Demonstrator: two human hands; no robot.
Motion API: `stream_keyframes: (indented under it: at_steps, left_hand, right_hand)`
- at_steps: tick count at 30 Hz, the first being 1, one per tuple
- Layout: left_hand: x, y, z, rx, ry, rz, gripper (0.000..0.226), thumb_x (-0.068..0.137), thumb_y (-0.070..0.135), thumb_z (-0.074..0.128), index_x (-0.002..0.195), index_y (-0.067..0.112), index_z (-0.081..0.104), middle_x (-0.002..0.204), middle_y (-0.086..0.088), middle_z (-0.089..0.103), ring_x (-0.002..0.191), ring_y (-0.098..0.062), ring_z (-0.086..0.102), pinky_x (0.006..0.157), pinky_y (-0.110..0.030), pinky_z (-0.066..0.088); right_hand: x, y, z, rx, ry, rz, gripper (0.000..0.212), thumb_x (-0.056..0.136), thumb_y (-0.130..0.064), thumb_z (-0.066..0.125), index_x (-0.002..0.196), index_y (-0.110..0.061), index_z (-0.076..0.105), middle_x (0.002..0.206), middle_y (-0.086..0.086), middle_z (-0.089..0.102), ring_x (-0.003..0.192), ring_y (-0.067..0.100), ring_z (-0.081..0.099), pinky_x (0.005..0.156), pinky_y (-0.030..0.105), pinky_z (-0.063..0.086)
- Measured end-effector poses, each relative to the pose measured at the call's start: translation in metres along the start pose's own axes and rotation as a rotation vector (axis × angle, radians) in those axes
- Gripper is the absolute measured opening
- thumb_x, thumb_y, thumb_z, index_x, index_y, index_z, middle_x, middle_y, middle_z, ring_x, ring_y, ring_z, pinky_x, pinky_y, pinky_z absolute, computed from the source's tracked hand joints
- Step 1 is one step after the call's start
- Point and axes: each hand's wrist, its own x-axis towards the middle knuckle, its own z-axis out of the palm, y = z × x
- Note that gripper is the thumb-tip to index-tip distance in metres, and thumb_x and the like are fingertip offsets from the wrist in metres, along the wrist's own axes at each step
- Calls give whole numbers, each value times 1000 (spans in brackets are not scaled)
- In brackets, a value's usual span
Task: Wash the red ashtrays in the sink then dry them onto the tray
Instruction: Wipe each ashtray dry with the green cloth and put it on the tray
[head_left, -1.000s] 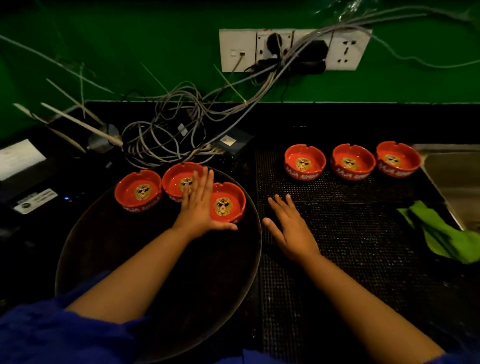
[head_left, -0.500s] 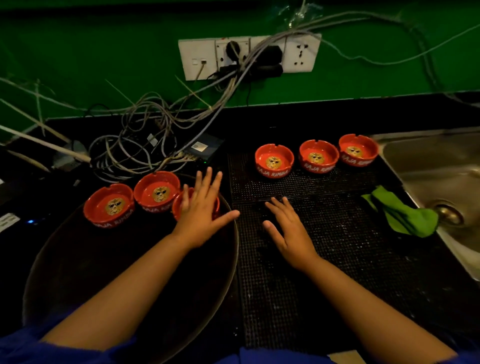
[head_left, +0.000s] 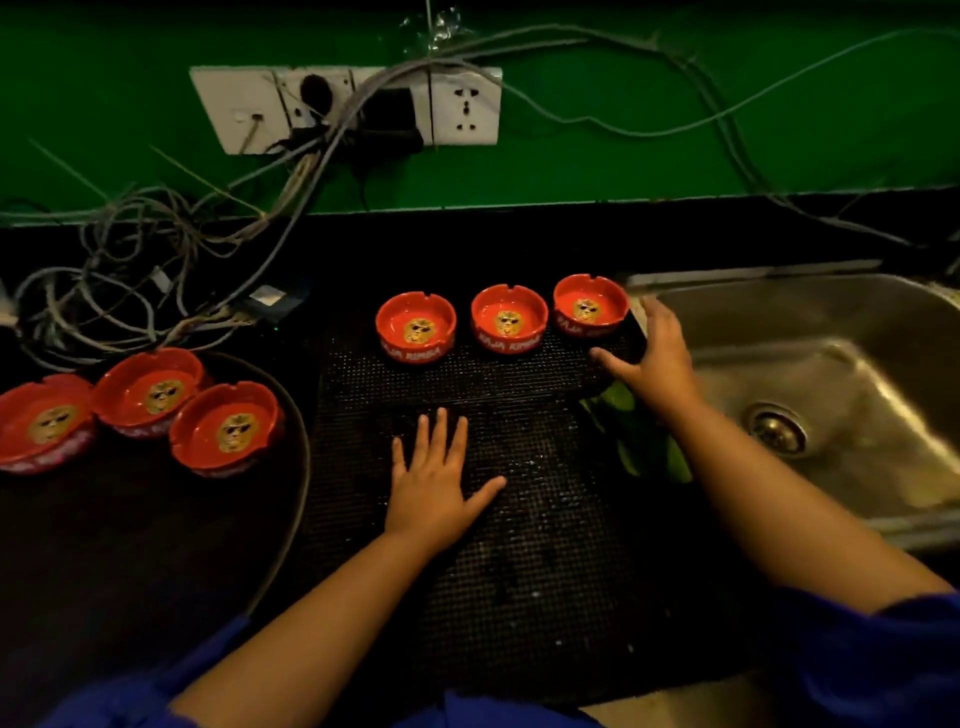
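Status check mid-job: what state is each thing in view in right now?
Tray ashtrays: three, upright, on the tray.
Mat ashtrays: three, upright, in a row on the mat.
Left hand: open, flat on the mat.
Right hand: open, beside the rightmost mat ashtray; contact unclear.
Green cloth: crumpled, partly under the right arm.
Sink: no ashtray in it.

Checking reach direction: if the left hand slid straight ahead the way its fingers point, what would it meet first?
Probably the leftmost ashtray of the three on the mat; the left hand lies flat, aimed roughly there.
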Motion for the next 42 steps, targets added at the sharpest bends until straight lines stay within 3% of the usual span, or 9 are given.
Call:
stream_keyframes:
  at_steps: [5, 9, 16, 21, 28, 31, 34, 38, 42]
  left_hand:
    - [1, 1, 2, 21, 13, -43, 97, 65, 84, -5, 146, 30, -15, 150, 5, -27, 138, -13, -27, 111, -42, -17]
    - [0, 3, 1, 21, -11, -67, 93, 69, 82, 3, 146, 32, -13, 151, 8, -24, 138, -10, -26, 113, -41, -15]
    - [1, 2, 2, 48, 0, -73, 99, 61, 86, -15, 145, 34, -12, 152, 9, -21, 140, -11, -21, 113, -39, -14]
    - [-1, 4, 2, 6, 33, -70, 98, 65, 87, -10, 147, 33, -6, 153, 10, -15, 142, -12, -16, 113, -38, -14]
    - [24, 73, 1, -489, 409, -232, 89, 73, 73, 32, 143, 17, 34, 148, 1, 35, 142, -13, 5, 114, -41, 17]
    - [46, 131, 0, -431, 310, -268, 94, 69, 79, 37, 139, 18, 39, 134, -3, 49, 131, -22, 31, 105, -39, 30]
    - [67, 170, 0, -413, 186, -390, 95, 66, 79, 52, 137, 17, 40, 131, -2, 51, 125, -24, 37, 102, -40, 31]
    - [78, 184, 4, -517, 186, -417, 73, 70, 57, 69, 126, 15, 48, 126, -7, 55, 121, -27, 44, 99, -35, 33]
    - [70, 176, 6, -1062, 307, -322, 39, 78, 10, 72, 114, 5, 56, 108, -10, 60, 104, -22, 57, 92, -27, 45]
  right_hand:
    - [75, 24, 7, -45, -272, 126, 124, 59, -43, 86, 150, -7, 9, 157, 15, 8, 145, 28, 8, 118, 41, 15]
    - [103, 30, 25, -65, -406, 90, 133, 55, -46, 87, 150, -6, 3, 157, 15, 7, 145, 28, 8, 117, 38, 15]
    - [113, 40, 38, 50, -352, 93, 134, 53, -46, 88, 150, -5, 5, 154, 16, 17, 142, 33, 18, 115, 45, 24]
    - [113, 44, 38, 79, -337, 58, 124, 58, -41, 87, 149, -3, 11, 149, 17, 24, 137, 33, 26, 112, 42, 29]
    - [81, 59, 13, 108, -226, 44, 111, 58, -35, 89, 143, 0, 28, 143, 18, 35, 131, 31, 36, 108, 33, 30]
    - [58, 68, -12, 136, -171, 78, 112, 44, -54, 86, 135, -5, 42, 130, 15, 48, 119, 29, 49, 102, 35, 42]
    - [35, 80, -37, 127, -121, 98, 114, 49, -43, 90, 140, -1, 35, 135, 17, 44, 124, 29, 45, 105, 34, 38]
    - [7, 95, -58, 72, -85, 93, 115, 55, -38, 89, 144, -1, 26, 141, 17, 38, 130, 27, 37, 105, 28, 29]
    - [-13, 100, -70, 125, -103, 141, 118, 56, -40, 88, 147, -5, 22, 145, 13, 32, 131, 26, 36, 106, 31, 30]
